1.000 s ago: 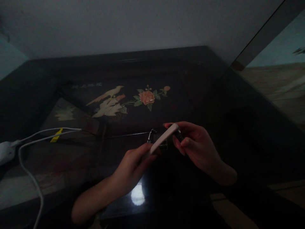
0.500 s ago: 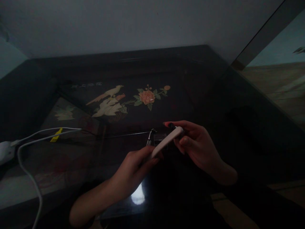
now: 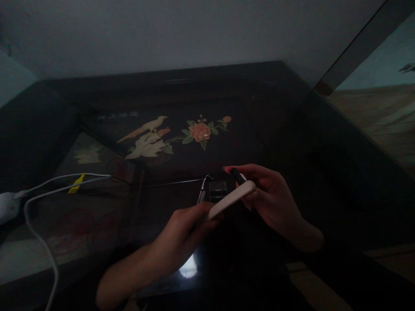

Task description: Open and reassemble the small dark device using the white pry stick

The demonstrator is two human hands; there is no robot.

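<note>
The scene is dim. My left hand (image 3: pixel 186 226) grips the near end of a flat white phone-like device (image 3: pixel 231 200), held edge-on and slanting up to the right. My right hand (image 3: pixel 270 198) is at its far end, fingers curled around a small dark plug-like piece (image 3: pixel 237 176) beside the white edge. Both hands hover over a dark lacquered table (image 3: pixel 292 142). A small dark boxy object (image 3: pixel 217 190) with a thin metal clip (image 3: pixel 202 192) lies on the table just behind the device.
The table has an inlaid bird (image 3: pixel 147 140) and flower (image 3: pixel 200 131) picture. At the left edge, white cables (image 3: pixel 39 229) with a yellow tag (image 3: pixel 76 183) run to a white adapter (image 3: pixel 7 207). A wall rises behind; wooden floor (image 3: pixel 379 116) shows right.
The white device has tilted lower and shifted slightly right and down in my hands. The dark piece in my right hand now shows above its far end.
</note>
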